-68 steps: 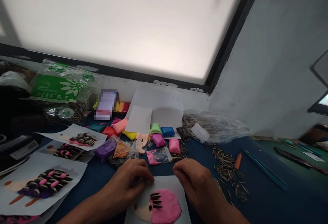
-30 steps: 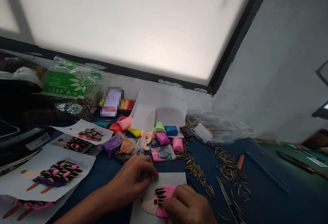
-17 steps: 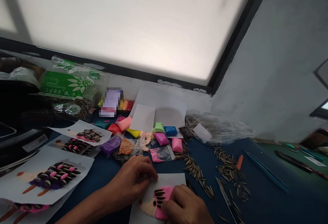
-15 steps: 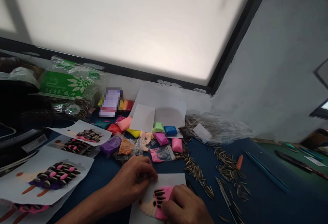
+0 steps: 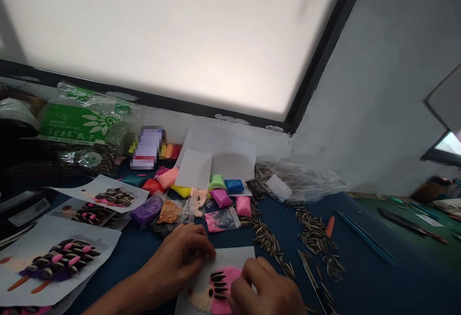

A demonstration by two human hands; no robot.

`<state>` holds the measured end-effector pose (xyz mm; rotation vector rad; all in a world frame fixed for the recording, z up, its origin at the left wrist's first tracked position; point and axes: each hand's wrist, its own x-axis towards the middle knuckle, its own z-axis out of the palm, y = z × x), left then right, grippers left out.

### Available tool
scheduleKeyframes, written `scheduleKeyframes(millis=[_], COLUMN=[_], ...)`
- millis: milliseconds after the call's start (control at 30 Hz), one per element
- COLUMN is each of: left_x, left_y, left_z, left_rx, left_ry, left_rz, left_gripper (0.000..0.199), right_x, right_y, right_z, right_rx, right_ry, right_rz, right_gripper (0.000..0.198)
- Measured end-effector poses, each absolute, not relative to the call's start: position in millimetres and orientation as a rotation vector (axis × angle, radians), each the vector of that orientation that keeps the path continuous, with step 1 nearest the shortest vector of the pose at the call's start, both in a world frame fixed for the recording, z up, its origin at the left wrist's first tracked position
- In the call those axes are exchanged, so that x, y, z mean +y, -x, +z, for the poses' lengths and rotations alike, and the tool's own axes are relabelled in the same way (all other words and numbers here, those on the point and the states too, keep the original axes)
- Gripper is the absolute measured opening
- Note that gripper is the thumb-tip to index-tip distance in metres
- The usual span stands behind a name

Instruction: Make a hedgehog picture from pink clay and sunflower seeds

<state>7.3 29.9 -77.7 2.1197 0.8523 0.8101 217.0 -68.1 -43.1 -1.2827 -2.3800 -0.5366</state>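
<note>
A white sheet of paper (image 5: 237, 252) lies before me with a hedgehog picture made of modelling clay. Its cream face has a dark eye, and its pink clay body (image 5: 230, 274) carries a short column of striped sunflower seeds (image 5: 219, 284). My left hand (image 5: 187, 255) rests at the sheet's upper left with fingers curled and closed; whatever may be in them is hidden. Over the right side of the pink clay, my right hand (image 5: 268, 286) has thumb and forefinger pinched together. Its fingertips touch or nearly touch the clay, and anything between them is out of sight.
Finished hedgehog cards (image 5: 61, 262) are stacked at left. Clay packets (image 5: 219, 198) in several colours lie behind my hands. Loose seeds (image 5: 268, 238) trail to the right, beside tweezers (image 5: 311, 274) and a blue pen-like tool (image 5: 365, 236). A green seed bag (image 5: 79, 123) stands at back left.
The whole view has shifted a little, so things sit further left. My right hand has moved slightly rightward over the pink clay. My left hand keeps its place on the sheet.
</note>
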Motion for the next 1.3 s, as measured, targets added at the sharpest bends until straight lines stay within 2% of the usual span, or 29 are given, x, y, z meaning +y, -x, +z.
scheduleKeyframes(millis=[67, 200, 300, 433, 1100, 1300], left_x=[30, 30, 30, 29, 32, 31], left_y=[-7, -7, -6, -6, -6, -6], left_z=[-79, -78, -73, -68, -75, -74], left_rx=[0.85, 0.846, 0.86, 0.882, 0.867, 0.88], left_ry=[-2.127, -2.124, -2.135, -2.149, -2.149, -2.157], left_rz=[0.809, 0.786, 0.743, 0.668, 0.705, 0.674], left_gripper=[0.024, 0.024, 0.025, 0.025, 0.024, 0.023], right_x=[-60, -42, -36, -40, -33, -34], right_y=[-226, -250, -261, -261, -268, -267], right_z=[-35, -21, -13, -10, -19, -18], right_rx=[-2.374, -2.317, -2.325, -2.284, -2.286, -2.285], right_ry=[1.406, 1.955, 2.182, 2.144, 1.946, 1.96], right_rz=[-0.487, -0.39, -0.198, -0.029, -0.058, -0.058], right_gripper=[0.019, 0.026, 0.028, 0.024, 0.019, 0.026])
